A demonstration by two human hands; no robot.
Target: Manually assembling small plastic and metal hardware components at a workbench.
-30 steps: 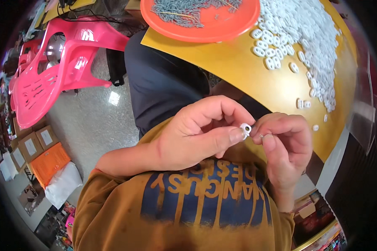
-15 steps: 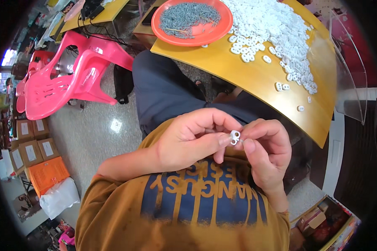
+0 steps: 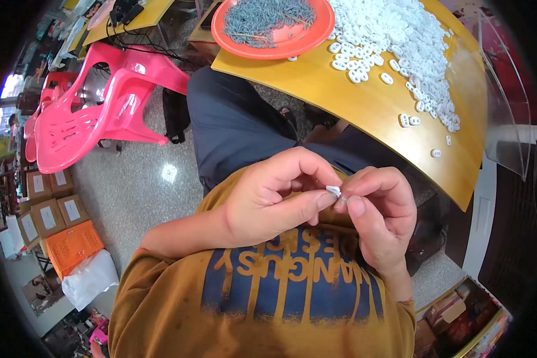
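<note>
Carefully pinched between thumb and forefinger of the left hand [image 3: 274,203] is a small white plastic piece [image 3: 333,190], seen edge-on in front of the torso. Just to its right, the thumb and forefinger of the right hand [image 3: 391,230] close on a tiny silvery bit [image 3: 343,200], mostly hidden by the fingertips; whether it touches the white piece cannot be told. Beneath and behind both hands is a brown shirt [image 3: 161,304] with dark blue print, and just ahead of them are dark trousers [image 3: 232,125].

Ahead and to the right of the hands, the yellow table [image 3: 364,101] carries a few loose white two-hole pieces [image 3: 404,120] near its closest edge. Farther ahead of the right hand spreads a large heap of white two-hole pieces [image 3: 400,36]. Beyond the left hand, an orange-red plate [image 3: 304,45] holds grey screws [image 3: 262,18].

Well off to the left of the left hand stands a pink plastic chair [image 3: 71,137], with cardboard boxes [image 3: 48,218] and an orange package [image 3: 74,244] behind it.
</note>
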